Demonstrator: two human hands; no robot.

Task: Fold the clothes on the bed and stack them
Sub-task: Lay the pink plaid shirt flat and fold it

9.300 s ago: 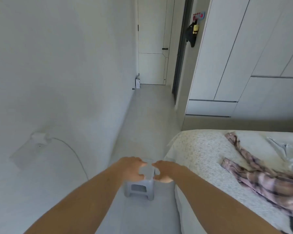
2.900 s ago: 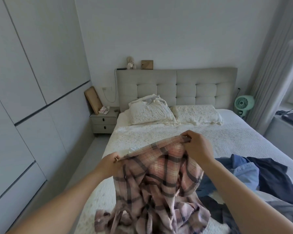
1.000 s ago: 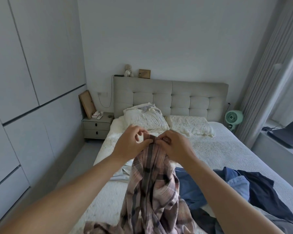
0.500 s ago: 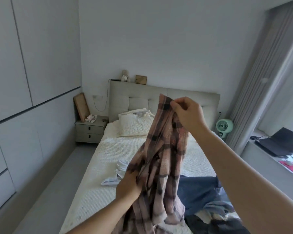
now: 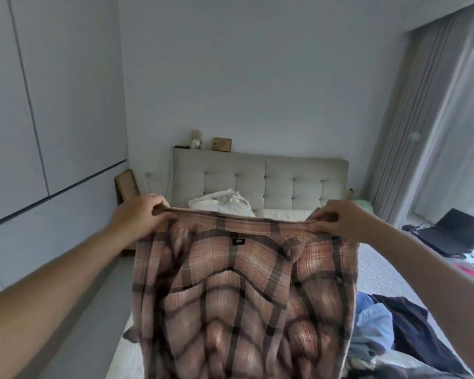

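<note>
**Plaid held up, folding barely begun**

Pink-and-brown plaid flannel shirt (image 5: 241, 291) hangs in the air right in front of the camera, stretched wide by its top edge, small dark label facing the viewer. The left hand (image 5: 137, 212) pinches the left end of that edge, thumb curled over the cloth; the right hand (image 5: 340, 221) pinches the right end in the same way, fingers bunched on the fabric. The body of the shirt drops loose and rippled below, its lower part running out of the frame, so whether the hem touches the bed cannot be told.

Just behind and to the right of the shirt, a rumpled heap of light blue and dark navy garments (image 5: 394, 326) lies on the white textured bedspread (image 5: 378, 266), unfolded. Farther back, a crumpled white cloth (image 5: 225, 201) sits near the pillows, in front of the grey tufted headboard (image 5: 260, 179).

Judging by this, the task is at its very start: one garment has been picked up and spread out, which looks like the set-up for a first fold, but no crease is made in it yet. No folded piece and no stack shows anywhere on the visible bed. Left to do: lay or fold the plaid shirt, then work through the blue and navy heap, and stack all of it.
</note>
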